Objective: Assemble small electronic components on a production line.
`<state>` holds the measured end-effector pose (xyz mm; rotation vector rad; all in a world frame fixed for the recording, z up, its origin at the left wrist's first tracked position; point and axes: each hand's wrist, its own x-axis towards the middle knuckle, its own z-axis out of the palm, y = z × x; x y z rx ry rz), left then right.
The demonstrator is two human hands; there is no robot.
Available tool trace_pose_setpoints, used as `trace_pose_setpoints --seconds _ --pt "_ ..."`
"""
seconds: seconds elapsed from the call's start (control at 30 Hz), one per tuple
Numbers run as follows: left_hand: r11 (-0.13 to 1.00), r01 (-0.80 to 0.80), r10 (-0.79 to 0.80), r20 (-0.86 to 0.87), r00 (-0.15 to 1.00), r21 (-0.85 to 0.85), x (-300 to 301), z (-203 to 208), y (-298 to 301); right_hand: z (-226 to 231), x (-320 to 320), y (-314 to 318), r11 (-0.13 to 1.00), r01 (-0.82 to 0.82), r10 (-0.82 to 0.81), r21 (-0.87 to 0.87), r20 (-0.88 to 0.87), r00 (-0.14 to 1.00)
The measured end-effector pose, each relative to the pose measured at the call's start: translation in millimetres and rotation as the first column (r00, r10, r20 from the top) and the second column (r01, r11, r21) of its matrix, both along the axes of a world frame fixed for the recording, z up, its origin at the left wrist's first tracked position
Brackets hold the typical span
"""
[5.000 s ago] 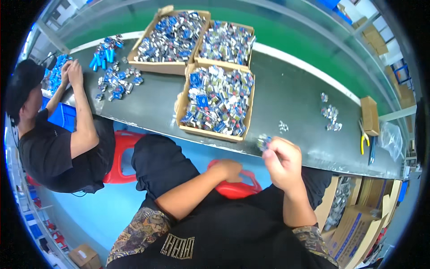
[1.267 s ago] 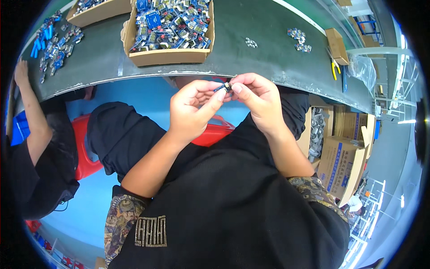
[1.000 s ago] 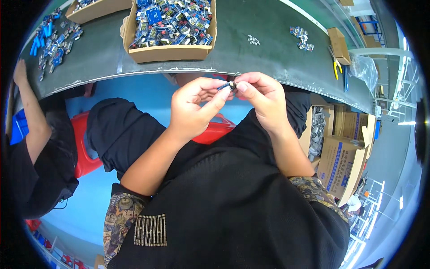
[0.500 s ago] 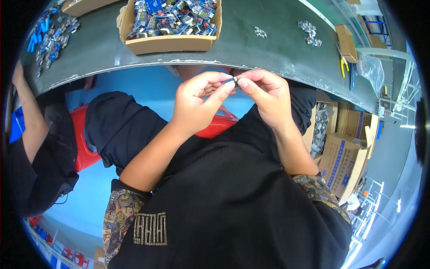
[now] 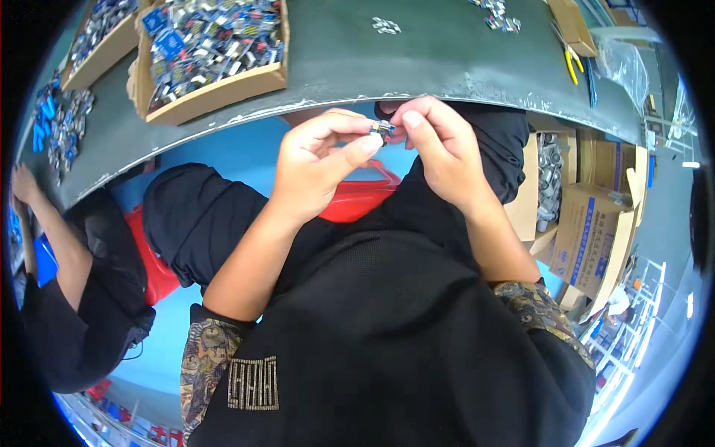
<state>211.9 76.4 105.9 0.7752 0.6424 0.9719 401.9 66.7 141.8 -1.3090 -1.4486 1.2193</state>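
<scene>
Just beyond the front edge of the workbench, over my lap, a small circuit board [image 5: 383, 132] with a shiny metal part is raised between my hands. My left hand [image 5: 316, 160] pinches its left side between thumb and fingertips. From the right, my right hand [image 5: 447, 153] closes in with curled fingers, their tips at the board's right end; that contact is partly hidden. On the bench beyond stands an open cardboard box [image 5: 223, 97], filled with similar small boards, some showing blue faces.
A second box of parts [image 5: 100, 52] and a pile of boards [image 5: 67, 134] lie left. Small metal pieces [image 5: 386, 26], more boards [image 5: 500, 16] and yellow-handled pliers [image 5: 573, 65] rest right. A co-worker's arm [image 5: 56, 223] is at left; cartons [image 5: 588, 231] stand at right.
The view has shifted rightward, so the bench items appear farther left. The board has turned between my fingers, showing more of its metal part, and my right thumb has lifted off it.
</scene>
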Motion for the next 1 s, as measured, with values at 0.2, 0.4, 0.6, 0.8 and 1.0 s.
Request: trace_pose_setpoints --seconds 0.2,0.4,0.6,0.8,1.0 --pt "0.999 -0.042 0.043 0.066 0.997 -0.02 18 1 0 -12 13 -12 0.97 -0.209 0.2 -0.122 -0.086 0.976" --pt "0.994 -0.053 0.056 0.024 0.998 -0.092 29 3 -4 -11 16 -11 0.976 -0.176 0.169 -0.125 -0.066 0.983" --pt "0.992 0.122 -0.114 -0.166 0.98 0.042 17 -24 -4 -19 11 -8 0.946 -0.156 0.11 -0.284 -0.173 0.979" --pt "0.976 0.172 -0.124 -0.306 0.944 0.133 16 -26 -6 -16 2 -1 0.936 -0.172 0.107 -0.306 -0.219 0.97" --pt "0.979 0.154 -0.1 -0.341 0.935 0.133 14 -22 1 -25 1 2 0.946 -0.141 0.095 -0.292 -0.167 0.981"
